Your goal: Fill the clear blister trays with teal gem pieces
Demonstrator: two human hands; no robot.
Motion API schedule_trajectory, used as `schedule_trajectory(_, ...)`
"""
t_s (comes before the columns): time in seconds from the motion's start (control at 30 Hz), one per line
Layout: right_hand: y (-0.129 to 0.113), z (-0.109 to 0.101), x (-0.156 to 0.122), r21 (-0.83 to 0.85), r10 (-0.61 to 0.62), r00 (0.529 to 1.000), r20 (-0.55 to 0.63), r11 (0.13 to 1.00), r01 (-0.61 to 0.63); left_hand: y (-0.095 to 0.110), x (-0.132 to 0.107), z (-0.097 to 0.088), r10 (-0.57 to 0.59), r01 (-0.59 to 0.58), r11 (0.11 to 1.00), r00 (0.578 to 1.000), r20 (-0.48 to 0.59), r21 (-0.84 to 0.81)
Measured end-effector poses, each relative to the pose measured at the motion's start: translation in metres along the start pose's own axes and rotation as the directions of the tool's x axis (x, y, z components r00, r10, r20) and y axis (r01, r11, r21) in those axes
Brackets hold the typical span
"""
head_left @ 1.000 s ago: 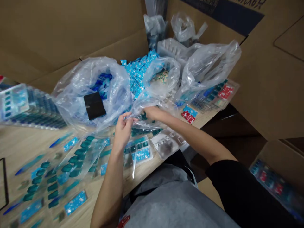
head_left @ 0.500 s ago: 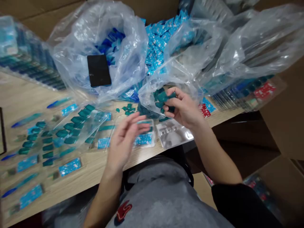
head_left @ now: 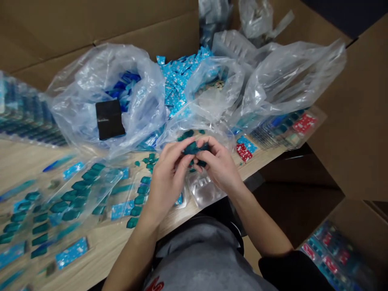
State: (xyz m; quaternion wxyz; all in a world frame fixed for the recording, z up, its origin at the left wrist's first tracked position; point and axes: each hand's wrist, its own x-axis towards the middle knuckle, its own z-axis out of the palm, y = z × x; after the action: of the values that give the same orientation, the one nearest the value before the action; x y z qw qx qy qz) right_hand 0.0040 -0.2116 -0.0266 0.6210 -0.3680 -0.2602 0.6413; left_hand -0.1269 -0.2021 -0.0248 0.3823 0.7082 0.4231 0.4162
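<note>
My left hand (head_left: 165,173) and my right hand (head_left: 221,163) meet over the front of the table. Between their fingertips is a small bunch of dark teal plastic pieces (head_left: 190,148), with fingers of both hands closed on it. How many pieces each hand grips is partly hidden. Just beyond lies an open clear bag (head_left: 169,135) with more teal pieces inside. Below the hands is a clear molded plastic tray (head_left: 204,192). A row of teal pieces (head_left: 139,200) lies in a clear tray left of my left wrist.
Filled clear trays with blue packets (head_left: 72,253) cover the table's left side. A large bag (head_left: 72,117) holds blue pieces and a black flat object (head_left: 109,120). Behind are a heap of blue packets (head_left: 177,79) and stacked packs (head_left: 291,129). A cardboard box (head_left: 363,226) stands low right.
My left hand has moved right and up, and its fingers have closed on the teal pieces held by my right hand. My right hand has come away from the bag opening. The view has shifted.
</note>
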Motion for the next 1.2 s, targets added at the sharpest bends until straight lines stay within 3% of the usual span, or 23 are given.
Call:
schedule_trajectory(0.1,-0.002,-0.007,0.009,0.089,0.024,1.000,-0.020,0.996,-0.022,-0.005,0.014,0.005,0.000,0.000,1.000,1.000,0.006,-0.032)
schedule_trajectory(0.2,-0.001,-0.010,0.016,0.170,0.095,0.994,-0.045,0.982,-0.086,-0.011,0.019,0.013,0.019,-0.023,0.998,0.998,-0.063,-0.059)
schedule_trajectory(0.37,0.004,-0.005,0.024,0.154,0.178,0.967,-0.184,0.976,-0.151,-0.015,0.021,0.018,0.065,-0.062,0.998,0.988,-0.140,0.025)
schedule_trajectory(0.53,0.006,-0.007,0.031,0.326,0.406,0.910,-0.085,0.874,-0.359,-0.016,0.028,0.019,0.153,-0.151,0.980,0.988,-0.006,0.131)
schedule_trajectory(0.77,0.001,-0.014,0.030,0.330,0.428,0.902,-0.057,0.861,-0.388,-0.002,0.009,0.004,0.100,-0.125,0.958,0.989,-0.107,-0.259)
schedule_trajectory(0.93,-0.002,-0.015,0.007,0.182,0.314,0.948,0.053,0.930,-0.318,0.009,-0.009,-0.011,0.053,-0.077,0.957,0.994,-0.091,-0.281)
schedule_trajectory(1.07,-0.013,-0.011,-0.021,-0.139,0.143,0.985,0.092,0.982,-0.130,0.014,-0.016,-0.012,0.111,-0.140,0.975,0.979,-0.172,-0.170)
schedule_trajectory(1.2,-0.022,-0.006,-0.042,-0.482,-0.135,0.981,0.136,0.857,0.185,0.017,-0.022,-0.007,0.206,-0.220,0.974,0.962,-0.180,-0.062)
